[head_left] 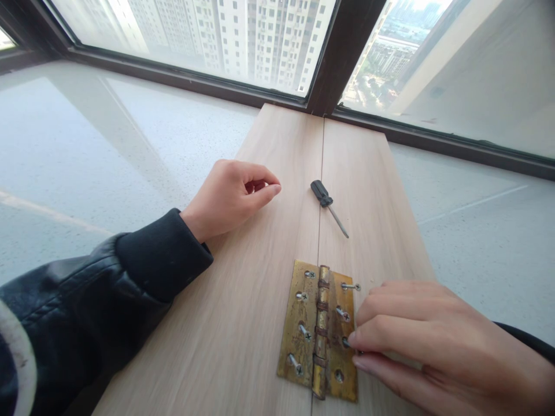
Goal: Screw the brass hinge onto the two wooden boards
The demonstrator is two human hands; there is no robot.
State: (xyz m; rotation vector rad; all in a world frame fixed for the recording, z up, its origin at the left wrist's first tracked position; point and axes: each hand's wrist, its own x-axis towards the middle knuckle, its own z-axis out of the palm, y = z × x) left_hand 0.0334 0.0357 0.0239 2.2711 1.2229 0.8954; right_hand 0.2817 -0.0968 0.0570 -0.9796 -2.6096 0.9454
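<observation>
Head view, single frame.

- Brass hinge [318, 330] lies opened flat across the seam between the left board [243, 323] and the right board [368, 190]. Both boards rest on a stone ledge [87, 150] under the window [217, 34].
- Right hand [433, 346] sits just right of the hinge. Its fingers [359, 338] are drawn together, tips on a screw [346, 342] in the right leaf. The contact looks like a pinch, though the thumb side is partly hidden.
- The other screws [304, 331] stand loose and tilted in their holes. The lowest right hole looks seated or empty; I cannot tell which.
- Left hand [229, 196] rests on the left board, up and left of the hinge. Its fingers are curled in loosely toward the thumb, with nothing seen in them.
- Screwdriver [327, 205] lies just beyond the hinge, untouched, tip pointing back toward it.

Judgement: the screw wants to stand square to the leaf, not leaning like its neighbours. The hinge should stay put so the knuckle remains over the seam, and a steadying press on the left leaf would help.
</observation>
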